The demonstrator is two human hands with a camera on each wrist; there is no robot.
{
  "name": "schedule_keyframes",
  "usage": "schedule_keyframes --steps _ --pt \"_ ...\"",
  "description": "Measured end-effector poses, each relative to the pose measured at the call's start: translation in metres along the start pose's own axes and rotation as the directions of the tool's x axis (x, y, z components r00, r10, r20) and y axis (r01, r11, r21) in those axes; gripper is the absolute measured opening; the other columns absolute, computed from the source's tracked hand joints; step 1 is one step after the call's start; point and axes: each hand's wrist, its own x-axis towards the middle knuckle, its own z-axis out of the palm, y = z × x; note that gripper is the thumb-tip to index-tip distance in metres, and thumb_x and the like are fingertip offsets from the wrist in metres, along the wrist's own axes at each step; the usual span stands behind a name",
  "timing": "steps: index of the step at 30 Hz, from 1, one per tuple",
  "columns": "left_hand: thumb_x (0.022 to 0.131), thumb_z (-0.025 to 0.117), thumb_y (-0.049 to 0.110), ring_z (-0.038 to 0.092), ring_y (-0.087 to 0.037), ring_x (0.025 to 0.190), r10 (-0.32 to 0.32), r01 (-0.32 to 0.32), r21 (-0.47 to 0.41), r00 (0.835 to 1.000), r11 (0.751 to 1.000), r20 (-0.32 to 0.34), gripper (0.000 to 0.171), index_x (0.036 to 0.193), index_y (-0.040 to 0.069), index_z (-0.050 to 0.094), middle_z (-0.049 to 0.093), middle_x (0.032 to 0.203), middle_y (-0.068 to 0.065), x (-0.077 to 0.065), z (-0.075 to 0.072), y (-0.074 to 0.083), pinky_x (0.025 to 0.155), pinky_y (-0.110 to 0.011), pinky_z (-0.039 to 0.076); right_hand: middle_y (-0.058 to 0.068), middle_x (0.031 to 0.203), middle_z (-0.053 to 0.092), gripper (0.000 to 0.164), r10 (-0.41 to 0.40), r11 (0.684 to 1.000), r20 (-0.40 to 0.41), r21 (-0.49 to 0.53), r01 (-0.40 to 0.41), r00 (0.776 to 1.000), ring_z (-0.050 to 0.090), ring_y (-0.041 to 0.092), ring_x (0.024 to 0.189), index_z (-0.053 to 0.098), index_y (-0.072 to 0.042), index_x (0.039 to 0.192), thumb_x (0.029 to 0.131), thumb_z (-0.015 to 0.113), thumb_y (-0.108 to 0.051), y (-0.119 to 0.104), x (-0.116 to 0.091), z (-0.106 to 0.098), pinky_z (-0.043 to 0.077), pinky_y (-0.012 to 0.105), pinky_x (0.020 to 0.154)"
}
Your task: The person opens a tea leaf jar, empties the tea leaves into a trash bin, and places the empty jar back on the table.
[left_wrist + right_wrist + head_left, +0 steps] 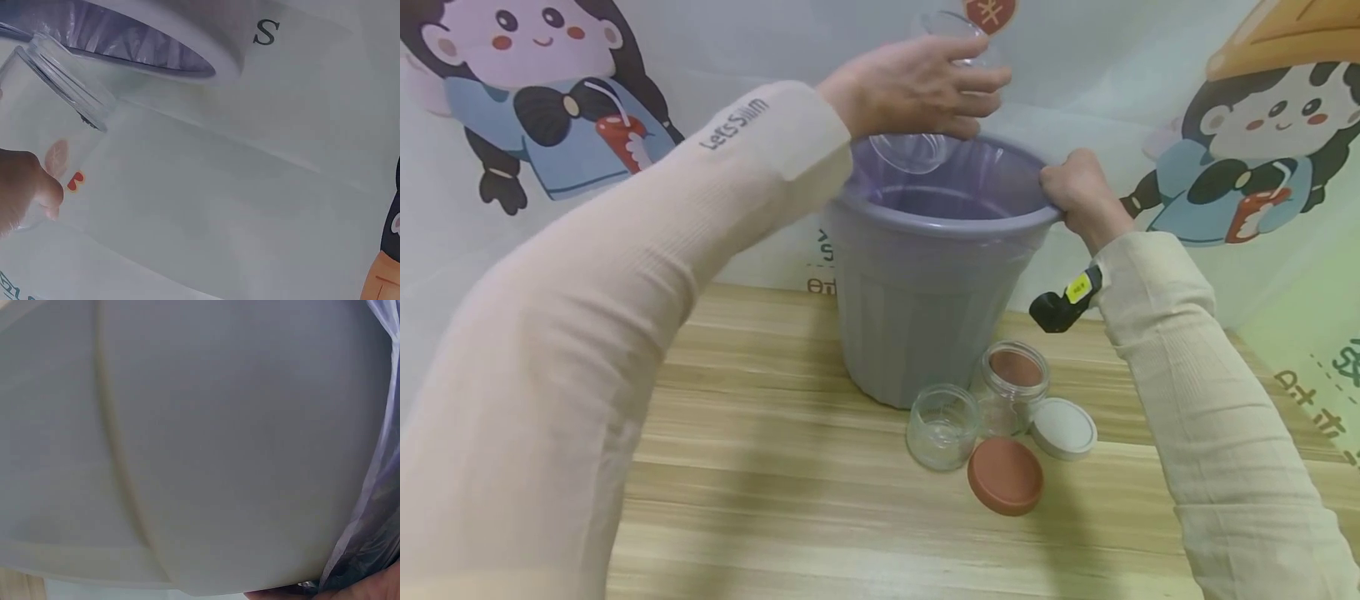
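Observation:
My left hand (pixel 932 83) grips a clear glass jar (pixel 913 152) above the left part of a grey bin (pixel 925 275). The jar is tipped with its mouth down toward the bin's opening. In the left wrist view, the thumb lies on the jar's glass (pixel 37 112), and a small dark bit clings near its rim. A thin purple plastic bag (pixel 1000 171) lines the bin. My right hand (pixel 1082 192) holds the bin's rim at the right side. The right wrist view shows mostly the bin's wall (pixel 237 444), with the bag's edge at the right.
At the bin's foot stand a low glass jar (pixel 942 433) and a taller glass jar (pixel 1002 408), both lidless. A brown-red lid (pixel 1006 477) and a white lid (pixel 1063 428) lie beside them on the wooden table (pixel 737 467). A printed cloth (pixel 752 50) hangs behind.

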Motion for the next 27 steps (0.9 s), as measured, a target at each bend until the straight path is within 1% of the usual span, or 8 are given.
schedule_keyframes --steps 7,11,15,19,21,23,25,27 --pt "0.067 0.070 -0.006 0.024 -0.026 0.127 0.016 -0.014 0.058 0.999 0.998 -0.034 0.069 0.126 0.012 0.039 0.036 0.134 -0.011 -0.006 -0.001 0.003 0.102 -0.041 0.023 0.016 0.129 0.023 0.055 -0.002 1.000 -0.003 0.000 0.002 1.000 0.035 0.019 0.093 0.008 0.010 0.138 0.087 0.025 -0.002 0.000 0.000 0.000 0.040 0.022 0.070" --pt "0.070 0.067 -0.007 0.024 -0.026 0.128 -0.011 0.012 0.026 0.999 1.000 -0.043 0.066 0.126 0.011 0.038 0.036 0.135 -0.011 -0.009 0.000 0.004 0.104 -0.041 0.022 0.016 0.128 0.024 0.054 -0.011 1.000 0.004 0.022 0.011 1.000 0.037 0.018 0.089 0.010 0.011 0.137 0.086 0.026 -0.001 0.000 -0.001 0.000 0.040 0.020 0.067" --pt "0.073 0.064 -0.010 0.024 -0.027 0.129 -0.098 0.095 -0.090 0.995 0.991 -0.028 0.066 0.128 0.011 0.037 0.034 0.137 -0.012 -0.013 0.002 0.003 0.105 -0.042 0.020 0.016 0.126 0.026 0.053 -0.013 1.000 0.004 0.013 0.013 1.000 0.037 0.018 0.090 0.013 0.011 0.136 0.086 0.025 -0.001 0.001 -0.001 0.000 0.040 0.021 0.070" --pt "0.079 0.055 -0.014 0.023 -0.029 0.130 -0.257 0.261 -0.230 0.965 0.938 0.044 0.064 0.133 0.012 0.033 0.032 0.139 -0.013 -0.016 0.004 0.004 0.107 -0.042 0.018 0.016 0.124 0.026 0.052 -0.011 1.000 0.002 -0.004 0.011 1.000 0.036 0.019 0.090 0.014 0.011 0.135 0.087 0.025 -0.002 0.001 -0.001 -0.001 0.039 0.022 0.070" --pt "0.082 0.049 -0.015 0.022 -0.029 0.131 -0.354 0.366 -0.334 0.930 0.869 0.098 0.061 0.135 0.012 0.033 0.030 0.141 -0.013 -0.018 0.005 0.006 0.108 -0.041 0.014 0.015 0.123 0.027 0.051 -0.008 1.000 0.003 -0.010 0.008 1.000 0.037 0.019 0.090 0.014 0.012 0.135 0.087 0.025 -0.002 0.001 0.000 -0.001 0.040 0.022 0.068" --pt "0.082 0.049 -0.015 0.022 -0.031 0.131 -0.441 0.456 -0.449 0.886 0.768 0.144 0.060 0.134 0.010 0.034 0.031 0.140 -0.015 -0.020 0.005 0.008 0.109 -0.041 0.012 0.014 0.120 0.029 0.051 -0.003 1.000 0.002 -0.021 0.004 1.000 0.038 0.018 0.090 0.015 0.012 0.135 0.088 0.025 -0.003 0.001 0.001 -0.002 0.041 0.021 0.067" --pt "0.078 0.055 -0.013 0.021 -0.033 0.131 -0.522 0.529 -0.576 0.830 0.623 0.198 0.062 0.134 0.008 0.035 0.031 0.139 -0.017 -0.023 0.007 0.010 0.109 -0.042 0.009 0.013 0.116 0.031 0.050 -0.002 0.999 -0.001 -0.033 0.002 1.000 0.039 0.018 0.088 0.016 0.012 0.135 0.088 0.025 -0.003 0.001 0.001 -0.002 0.041 0.021 0.067" --pt "0.074 0.062 -0.007 0.022 -0.034 0.129 -0.580 0.580 -0.680 0.768 0.448 0.272 0.066 0.133 0.005 0.035 0.032 0.138 -0.019 -0.026 0.009 0.011 0.109 -0.042 0.010 0.011 0.111 0.032 0.049 -0.003 0.999 -0.003 -0.037 0.003 1.000 0.039 0.018 0.087 0.019 0.013 0.133 0.088 0.026 -0.003 0.001 0.001 -0.003 0.041 0.020 0.066"
